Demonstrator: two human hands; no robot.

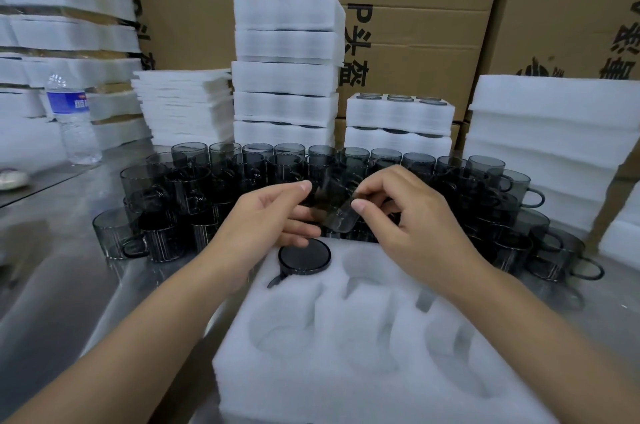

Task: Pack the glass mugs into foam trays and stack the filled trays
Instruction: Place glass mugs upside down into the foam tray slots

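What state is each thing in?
foam tray, one pocket filled, visible others empty
packed mug, seated in far-left pocket
held mug, tilted, off the tray
left hand, pinches held mug
right hand, pinches held mug
loose mugs, upright, unpacked
water bottle, upright

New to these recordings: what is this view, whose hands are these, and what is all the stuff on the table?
There is no machine here. A person works with bare hands, and the single picture comes from a camera worn on their head, looking forward and down. The left hand and right hand together hold one smoky glass mug, tilted, above a white foam tray with cut-out pockets. One packed mug sits in the far-left pocket; the other pockets look unfilled. Behind the tray, many loose mugs crowd the metal table. Farther back stand stacks of foam trays, cardboard boxes and, at the left, a water bottle.
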